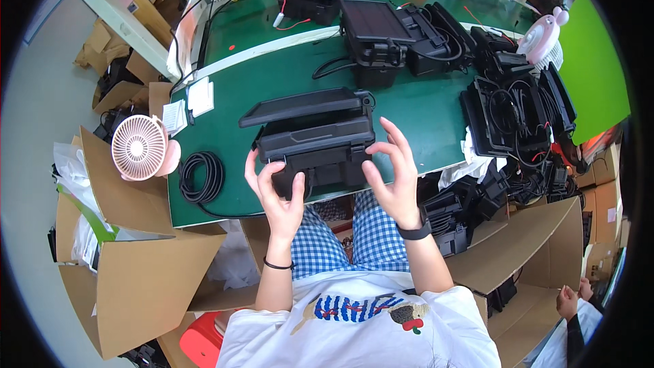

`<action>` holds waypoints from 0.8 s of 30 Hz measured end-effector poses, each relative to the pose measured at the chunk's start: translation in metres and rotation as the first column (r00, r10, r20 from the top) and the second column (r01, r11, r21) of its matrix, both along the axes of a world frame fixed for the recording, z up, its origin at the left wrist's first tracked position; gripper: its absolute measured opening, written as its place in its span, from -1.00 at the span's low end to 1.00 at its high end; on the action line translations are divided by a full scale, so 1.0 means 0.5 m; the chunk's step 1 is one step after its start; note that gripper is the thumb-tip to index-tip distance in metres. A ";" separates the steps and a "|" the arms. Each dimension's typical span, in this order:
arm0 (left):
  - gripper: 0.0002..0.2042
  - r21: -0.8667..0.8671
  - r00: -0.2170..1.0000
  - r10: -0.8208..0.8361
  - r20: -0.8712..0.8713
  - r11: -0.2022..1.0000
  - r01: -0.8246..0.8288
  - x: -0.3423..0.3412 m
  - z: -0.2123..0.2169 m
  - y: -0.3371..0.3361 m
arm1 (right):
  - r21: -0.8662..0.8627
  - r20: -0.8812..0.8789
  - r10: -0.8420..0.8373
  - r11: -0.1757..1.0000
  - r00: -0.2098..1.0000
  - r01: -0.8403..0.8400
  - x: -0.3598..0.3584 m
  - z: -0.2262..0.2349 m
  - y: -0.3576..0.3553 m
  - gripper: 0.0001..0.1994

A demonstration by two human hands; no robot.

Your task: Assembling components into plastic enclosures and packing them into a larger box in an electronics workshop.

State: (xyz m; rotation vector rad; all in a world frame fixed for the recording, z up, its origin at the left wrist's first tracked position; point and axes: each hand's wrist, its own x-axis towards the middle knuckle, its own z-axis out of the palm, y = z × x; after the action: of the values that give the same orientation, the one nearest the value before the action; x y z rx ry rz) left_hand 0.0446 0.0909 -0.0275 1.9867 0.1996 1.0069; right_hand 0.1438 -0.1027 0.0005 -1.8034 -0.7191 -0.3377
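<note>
A black hard plastic case (317, 138) sits at the near edge of the green table, its lid down. Above the lid a flat black panel (300, 107) stands tilted on a hinge at the right. My left hand (276, 187) grips the case's front left corner, thumb on the front face and fingers along the side. At the front right corner, my right hand (394, 174) has its thumb and index finger on the case by the latch, the other fingers raised. A coil of black cable (201, 177) lies to the left, its tail running along the table edge toward the case.
More black cases (375, 34) stand at the back, with open cases and cables (511, 116) on the right. A pink fan (139, 148) and white papers (200, 97) are at left. Cardboard boxes (146, 286) flank me. Another person's hand (567, 302) shows lower right.
</note>
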 end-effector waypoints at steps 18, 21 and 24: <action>-0.81 -0.383 0.986 -0.046 0.160 0.918 0.105 0.002 0.011 0.008 | 0.466 -0.247 0.315 0.868 0.916 -0.173 0.024 -0.030 0.053 -0.84; -0.50 -0.411 0.987 -0.007 0.163 0.909 0.074 0.021 0.019 0.018 | 0.543 -0.250 0.289 0.832 0.924 -0.114 0.026 -0.051 0.073 -0.53; 0.01 -0.480 0.983 -0.068 0.173 0.865 0.145 0.043 0.022 0.030 | 0.503 -0.272 0.266 0.858 0.925 -0.098 0.026 -0.068 0.089 -0.27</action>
State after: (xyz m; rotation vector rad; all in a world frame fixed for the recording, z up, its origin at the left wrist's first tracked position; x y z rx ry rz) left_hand 0.0660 0.1059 -0.0167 1.4352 0.2334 0.9207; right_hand 0.1570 -0.0583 -0.0335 -1.2576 -0.5040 -0.0637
